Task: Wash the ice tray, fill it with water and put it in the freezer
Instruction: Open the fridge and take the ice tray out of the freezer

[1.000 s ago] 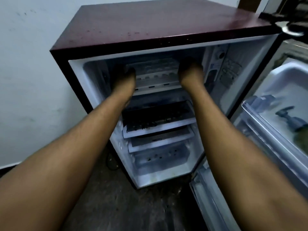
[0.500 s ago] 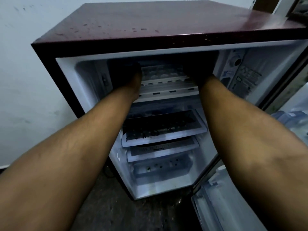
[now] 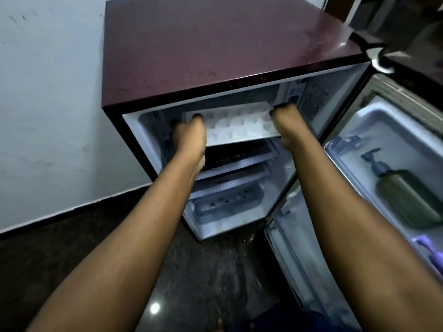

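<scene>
Gripping the white ice tray (image 3: 239, 124) by its two short ends, left hand (image 3: 189, 136) and right hand (image 3: 286, 123) each curled round a rim. Held at the mouth of the maroon fridge's (image 3: 215, 56) top compartment, above the shelves (image 3: 242, 161).

A milky white plastic ice tray (image 3: 239, 127) is seen between the fingers (image 3: 198, 116). Above them a maroon refrigerator top (image 3: 215, 44) is shown, to their right an olive-green pump bottle (image 3: 407, 198), below a dark mottled floor (image 3: 215, 271).
</scene>
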{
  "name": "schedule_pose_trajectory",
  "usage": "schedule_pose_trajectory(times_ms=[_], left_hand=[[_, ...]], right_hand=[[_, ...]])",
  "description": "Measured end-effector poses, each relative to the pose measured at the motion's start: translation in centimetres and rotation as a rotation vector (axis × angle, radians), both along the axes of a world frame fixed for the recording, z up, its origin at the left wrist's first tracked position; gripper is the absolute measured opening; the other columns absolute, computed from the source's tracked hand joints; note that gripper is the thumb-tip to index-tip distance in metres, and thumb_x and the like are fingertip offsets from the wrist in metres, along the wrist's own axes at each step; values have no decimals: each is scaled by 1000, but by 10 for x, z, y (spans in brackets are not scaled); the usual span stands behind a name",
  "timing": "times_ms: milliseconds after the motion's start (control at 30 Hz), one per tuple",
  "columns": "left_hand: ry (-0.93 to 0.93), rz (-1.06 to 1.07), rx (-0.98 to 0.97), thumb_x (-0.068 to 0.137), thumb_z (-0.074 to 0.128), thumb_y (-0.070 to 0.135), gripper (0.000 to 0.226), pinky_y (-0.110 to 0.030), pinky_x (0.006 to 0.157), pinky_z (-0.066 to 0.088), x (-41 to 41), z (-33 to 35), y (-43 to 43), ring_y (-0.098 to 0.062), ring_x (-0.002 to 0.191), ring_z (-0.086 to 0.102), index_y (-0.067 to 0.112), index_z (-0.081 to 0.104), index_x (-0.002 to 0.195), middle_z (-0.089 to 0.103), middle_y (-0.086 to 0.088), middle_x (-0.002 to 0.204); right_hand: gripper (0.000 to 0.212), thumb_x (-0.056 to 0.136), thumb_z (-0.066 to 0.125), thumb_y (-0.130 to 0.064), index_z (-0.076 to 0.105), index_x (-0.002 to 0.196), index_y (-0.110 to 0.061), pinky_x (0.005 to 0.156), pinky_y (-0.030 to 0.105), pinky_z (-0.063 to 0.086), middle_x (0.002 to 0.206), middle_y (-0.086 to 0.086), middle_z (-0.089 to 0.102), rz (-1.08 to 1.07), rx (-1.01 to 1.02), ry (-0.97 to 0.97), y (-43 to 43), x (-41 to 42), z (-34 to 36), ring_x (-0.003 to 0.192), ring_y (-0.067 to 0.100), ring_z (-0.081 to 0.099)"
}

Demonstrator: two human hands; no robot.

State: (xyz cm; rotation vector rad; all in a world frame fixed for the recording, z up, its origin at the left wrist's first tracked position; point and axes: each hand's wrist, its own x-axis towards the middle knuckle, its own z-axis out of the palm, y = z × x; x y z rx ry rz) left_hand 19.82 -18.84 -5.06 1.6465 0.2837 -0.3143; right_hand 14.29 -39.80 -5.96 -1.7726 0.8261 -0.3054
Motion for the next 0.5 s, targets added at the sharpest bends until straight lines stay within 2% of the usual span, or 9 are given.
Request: schedule_pose_trajectory(times_ms=[67, 100, 133, 200, 267, 333, 367, 433, 500], left_hand=[[2, 4, -38, 77, 62, 42, 55, -41, 89, 63, -17, 7, 12, -30, 100, 74, 10, 69, 120, 76, -11, 117], [28, -22, -49, 77, 63, 40, 47, -44, 92, 63, -27, 11, 21, -31, 101, 75, 11, 70, 114, 77, -10, 115], [45, -43, -61, 80, 64, 36, 37, -48, 91, 64, -43, 21, 30, -31, 98, 76, 11, 69, 107, 77, -10, 111], [76, -69, -105, 93, 62, 25, 16, -54, 84, 65, -62, 29, 45, -30, 86, 77, 11, 68, 96, 77, -11, 99], [141, -94, -113, 101, 57, 18, 18, -52, 77, 67, -76, 34, 59, -32, 81, 78, 6, 71, 101, 79, -14, 97], [190, -114, -99, 102, 56, 18, 23, -47, 62, 67, -89, 34, 74, -33, 82, 81, 4, 72, 110, 81, -15, 98], [206, -130, -84, 103, 55, 18, 21, -41, 55, 64, -96, 33, 79, -32, 81, 81, 6, 72, 107, 81, -13, 92], [227, -179, -62, 105, 54, 18, 20, -32, 48, 59, -114, 35, 86, -26, 74, 80, 10, 70, 96, 80, -5, 77], [254, -221, -62, 106, 54, 18, 20, -31, 46, 58, -130, 39, 89, -21, 62, 78, 11, 69, 94, 78, -2, 68]], right_hand=[[13, 101, 49, -3, 61, 102, -7, 64, 21, 50, 88, 6, 59, -72, 44, 13, 9, -30, -1, 76, 20, 59], [10, 99, 52, -7, 62, 99, -9, 65, 22, 51, 86, 5, 61, -88, 71, 27, 16, -48, 0, 74, 19, 60], [9, 96, 54, -13, 63, 98, -11, 72, 29, 55, 87, 6, 64, -124, 108, 26, 21, -64, -2, 77, 22, 62], [11, 93, 55, -19, 64, 94, -14, 86, 47, 61, 97, 12, 73, -160, 200, 12, 34, -97, -5, 89, 30, 71], [12, 99, 54, -17, 64, 91, -18, 92, 54, 61, 103, 13, 76, -206, 250, 27, 55, -133, 2, 99, 35, 75], [18, 107, 50, -12, 62, 94, -18, 87, 49, 63, 102, 10, 76, -261, 287, 14, 79, -166, 14, 95, 31, 75], [18, 108, 48, -10, 61, 98, -17, 83, 47, 64, 100, 8, 75, -290, 307, 0, 87, -181, 15, 89, 27, 75], [14, 109, 47, -8, 60, 109, -12, 74, 41, 65, 99, 6, 73, -340, 348, -30, 102, -211, 19, 81, 21, 73], [13, 109, 47, -8, 59, 114, -10, 74, 40, 64, 100, 6, 73, -384, 370, -58, 115, -239, 22, 82, 21, 72]])
